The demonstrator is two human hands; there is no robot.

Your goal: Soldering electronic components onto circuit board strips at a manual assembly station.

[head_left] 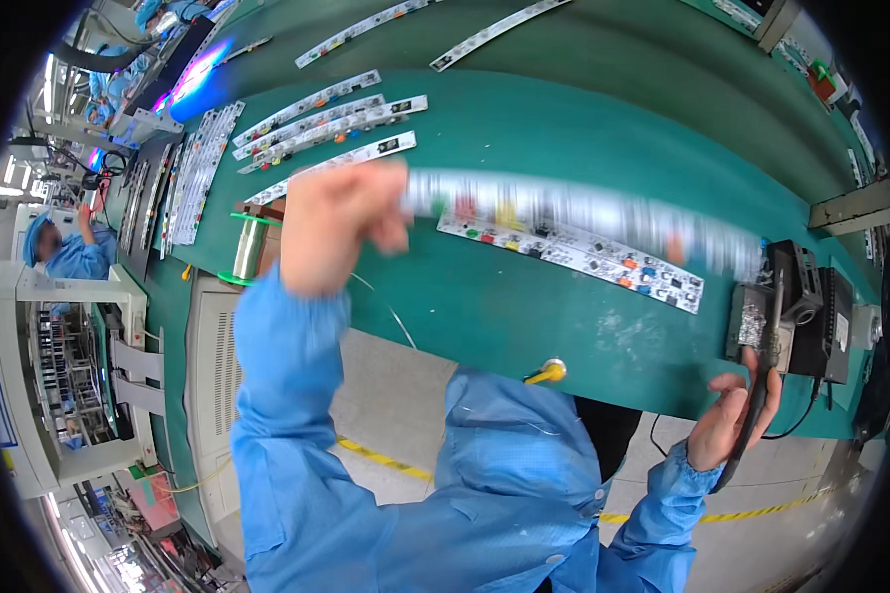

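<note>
My left hand [341, 217] is closed around the left end of a long white circuit board strip [588, 210], which is raised and smeared by motion. Beneath it, a second circuit board [574, 261] with red, orange and blue parts lies on the green bench mat [524, 316]. At the right, my right hand [727, 420] is wrapped round the black handle of what looks like a soldering iron [751, 430]. Its upper end reaches up beside a dark iron stand [752, 311]; I cannot tell whether the two touch.
More board strips [316, 128] lie behind my left hand, and a stack of strips [206, 173] sits further left. A solder wire spool [249, 249] stands near the left wrist. Black boxes [833, 321] with cables border the right side. A yellow-corded stud [552, 371] is at the front edge.
</note>
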